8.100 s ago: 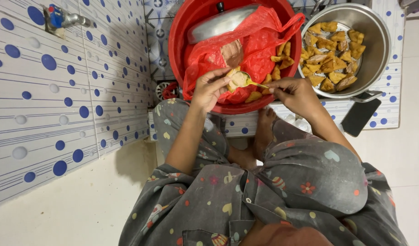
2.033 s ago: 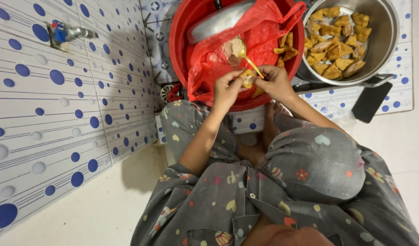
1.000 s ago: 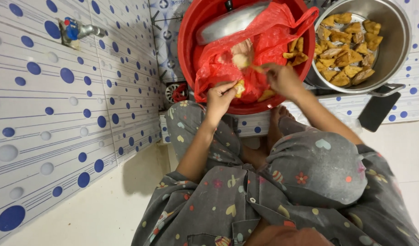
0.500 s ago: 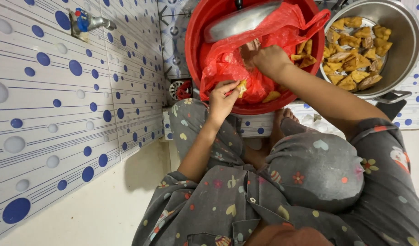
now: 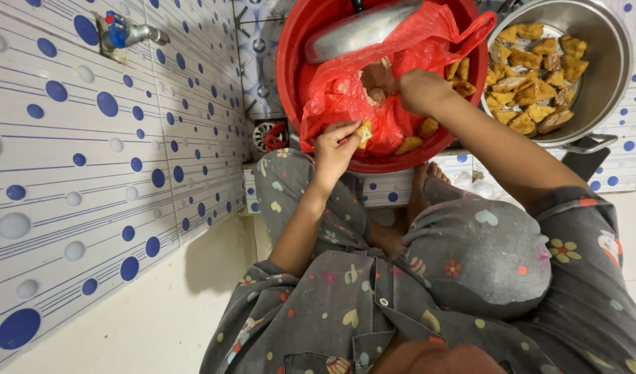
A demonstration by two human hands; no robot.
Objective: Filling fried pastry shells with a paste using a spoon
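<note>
Down on the floor [image 5: 110,325] sits a person in grey pyjamas with little hearts and flowers on them. Right in front of the knees, at about 12 o'clock, is a big red basin [image 5: 290,76]. A red plastic bag [image 5: 429,48] lies open inside it, and a shiny metal lid [image 5: 356,31] leans across the top of the basin.

The left hand [image 5: 334,149] is at the near rim of the basin, at about 6 o'clock on the basin. Its grip is narrow, with the fingertips pinched on a small yellow piece of food [image 5: 364,131]. The piece sits just over the edge of the bag.

The right hand [image 5: 418,90] reaches into the middle of the bag. Its fingers are curled down among pale bits in there, and I cannot tell if they hold anything. More yellow pieces [image 5: 409,144] lie in the basin by the bag, at about 3 and 5 o'clock.

At 2 o'clock from the basin, just beside it, stands a metal pot [image 5: 609,90]. It is full of brown fried pieces [image 5: 532,90]. A dark flat thing [image 5: 584,163] lies under the pot's handle.

A white wall with blue dots [image 5: 89,173] runs along the 9 o'clock side. A tap [image 5: 128,31] with a blue top sticks out of it at about 10 o'clock.
</note>
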